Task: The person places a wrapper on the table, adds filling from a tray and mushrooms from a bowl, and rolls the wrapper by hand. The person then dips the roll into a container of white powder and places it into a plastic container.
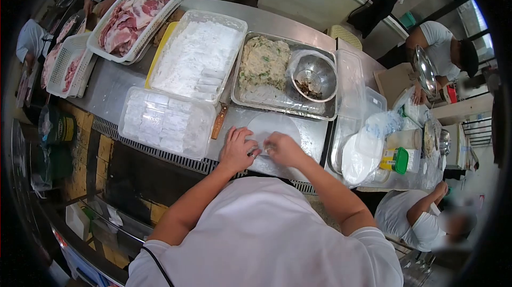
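Observation:
Both of my hands meet over a round white sheet [285, 127] on the steel counter. My left hand [238, 150] is curled, and my right hand [284, 149] has its fingers bent together close beside it. Whatever lies between the fingertips is too small to make out. Beyond them a metal tray [233, 92] holds a pale filling with green bits [264, 63] and a steel bowl [316, 76] with dark scraps in it. To the left stand a tub of white powder [197, 47] with several white rolls and a clear box [165, 122] of white pieces.
A brown-handled tool [219, 122] lies left of my hands. White baskets of raw meat [133, 20] stand at the far left. Lids and a green-lidded tub [394, 160] are at the right. Other people work at the left and right edges.

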A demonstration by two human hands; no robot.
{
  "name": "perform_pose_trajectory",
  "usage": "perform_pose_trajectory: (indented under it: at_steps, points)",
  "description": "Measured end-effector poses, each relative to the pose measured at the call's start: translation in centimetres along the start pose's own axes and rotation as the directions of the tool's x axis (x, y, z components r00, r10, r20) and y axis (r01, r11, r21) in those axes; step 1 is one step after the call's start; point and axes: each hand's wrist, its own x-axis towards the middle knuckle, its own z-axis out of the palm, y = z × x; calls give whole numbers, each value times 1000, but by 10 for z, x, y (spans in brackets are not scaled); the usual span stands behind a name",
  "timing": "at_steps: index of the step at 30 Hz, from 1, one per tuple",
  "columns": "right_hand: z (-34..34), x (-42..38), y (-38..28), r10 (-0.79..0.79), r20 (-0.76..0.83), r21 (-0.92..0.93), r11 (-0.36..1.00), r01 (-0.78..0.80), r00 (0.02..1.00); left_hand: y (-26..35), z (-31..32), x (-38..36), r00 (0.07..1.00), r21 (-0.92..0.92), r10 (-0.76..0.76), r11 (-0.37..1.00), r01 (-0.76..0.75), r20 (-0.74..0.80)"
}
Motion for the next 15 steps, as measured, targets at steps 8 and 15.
perform_pose_trajectory:
  at_steps: [8,15]
  points:
    - [11,-31,-21,-41,-238,-242,970,-18,970,1,-3,2,999,-5,36,999,-37,-33]
    - [30,-47,7,88,-335,-150,978,-145,938,3,-8,2,999,-6,40,999,-40,-16]
